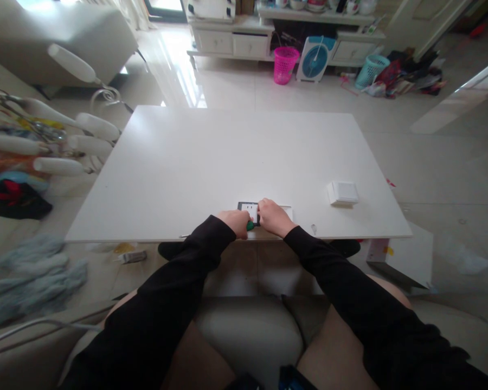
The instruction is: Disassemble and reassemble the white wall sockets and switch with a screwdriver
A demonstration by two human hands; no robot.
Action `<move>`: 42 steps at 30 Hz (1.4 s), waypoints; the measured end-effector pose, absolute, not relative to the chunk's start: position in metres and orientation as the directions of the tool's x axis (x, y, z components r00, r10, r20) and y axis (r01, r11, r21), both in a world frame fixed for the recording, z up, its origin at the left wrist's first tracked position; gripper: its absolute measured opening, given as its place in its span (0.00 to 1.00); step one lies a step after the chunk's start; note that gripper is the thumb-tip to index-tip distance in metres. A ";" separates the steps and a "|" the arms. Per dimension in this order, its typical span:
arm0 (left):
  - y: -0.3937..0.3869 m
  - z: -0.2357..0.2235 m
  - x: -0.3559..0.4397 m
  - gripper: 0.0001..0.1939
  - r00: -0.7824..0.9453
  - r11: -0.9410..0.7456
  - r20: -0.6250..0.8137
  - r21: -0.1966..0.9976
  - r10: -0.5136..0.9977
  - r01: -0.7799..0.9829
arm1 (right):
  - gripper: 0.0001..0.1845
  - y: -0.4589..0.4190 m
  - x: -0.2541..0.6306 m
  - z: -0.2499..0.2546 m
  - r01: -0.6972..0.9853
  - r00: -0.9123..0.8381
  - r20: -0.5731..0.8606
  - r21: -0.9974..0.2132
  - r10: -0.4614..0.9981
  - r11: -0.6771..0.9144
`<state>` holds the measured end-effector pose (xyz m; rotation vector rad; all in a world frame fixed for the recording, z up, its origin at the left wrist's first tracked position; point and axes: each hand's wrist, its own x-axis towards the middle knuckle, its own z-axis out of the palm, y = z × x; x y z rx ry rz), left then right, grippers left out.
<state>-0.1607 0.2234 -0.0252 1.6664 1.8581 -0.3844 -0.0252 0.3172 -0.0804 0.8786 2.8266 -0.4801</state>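
Though small, white socket (249, 210) between left hand (236, 222) and right hand (273, 216).

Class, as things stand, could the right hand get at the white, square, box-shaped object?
Probably yes: nothing tall appears to stand between the right hand and the white, square, box-shaped object, though that hand is touching the black-edged white panel.

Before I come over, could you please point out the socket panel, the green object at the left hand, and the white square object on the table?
Socket panel (249, 209), head view: its white slotted face.
Green object (250, 225), head view: its exposed end.
White square object (345, 192), head view: its top face.
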 end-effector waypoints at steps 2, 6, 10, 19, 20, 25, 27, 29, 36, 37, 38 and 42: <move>0.223 -0.026 -0.160 0.22 -0.024 0.166 -0.606 0.179 0.795 0.970 | 0.11 0.315 -0.025 -0.079 0.559 -0.827 -0.205 -0.210 0.523 0.802; 0.223 -0.026 -0.160 0.22 -0.022 0.169 -0.600 0.189 0.800 0.967 | 0.12 0.318 -0.023 -0.076 0.560 -0.828 -0.186 -0.204 0.530 0.803; 0.222 -0.024 -0.160 0.23 -0.020 0.171 -0.593 0.200 0.805 0.965 | 0.09 0.324 -0.021 -0.072 0.533 -0.846 -0.166 -0.303 0.506 0.790; 0.222 -0.023 -0.159 0.24 -0.022 0.175 -0.598 0.199 0.801 0.964 | 0.08 0.320 -0.019 -0.075 0.475 -0.878 -0.197 -0.232 0.437 0.849; 0.222 -0.023 -0.159 0.24 -0.022 0.173 -0.598 0.196 0.801 0.965 | 0.08 0.319 -0.019 -0.075 0.464 -0.882 -0.191 -0.208 0.430 0.861; 0.222 -0.022 -0.158 0.21 -0.015 0.163 -0.605 0.190 0.796 0.968 | 0.13 0.314 -0.020 -0.070 0.434 -0.891 -0.199 -0.116 0.408 0.893; 0.222 -0.024 -0.158 0.21 -0.015 0.164 -0.604 0.191 0.797 0.968 | 0.15 0.313 -0.021 -0.068 0.433 -0.889 -0.210 -0.098 0.407 0.896; 0.222 -0.025 -0.159 0.22 -0.018 0.168 -0.604 0.193 0.797 0.967 | 0.15 0.312 -0.022 -0.067 0.433 -0.888 -0.215 -0.093 0.406 0.897; 0.222 -0.025 -0.157 0.22 -0.016 0.164 -0.601 0.193 0.799 0.967 | 0.13 0.321 -0.020 -0.067 0.417 -0.898 -0.208 -0.115 0.388 0.902; 0.222 -0.024 -0.157 0.22 -0.018 0.166 -0.602 0.191 0.798 0.967 | 0.12 0.324 -0.019 -0.066 0.416 -0.900 -0.196 -0.127 0.388 0.900; 0.222 -0.023 -0.156 0.22 -0.020 0.167 -0.603 0.190 0.798 0.968 | 0.11 0.327 -0.018 -0.065 0.416 -0.903 -0.182 -0.146 0.389 0.898; 0.222 -0.022 -0.154 0.22 -0.022 0.173 -0.604 0.193 0.797 0.966 | 0.08 0.336 -0.015 -0.062 0.422 -0.906 -0.149 -0.241 0.396 0.874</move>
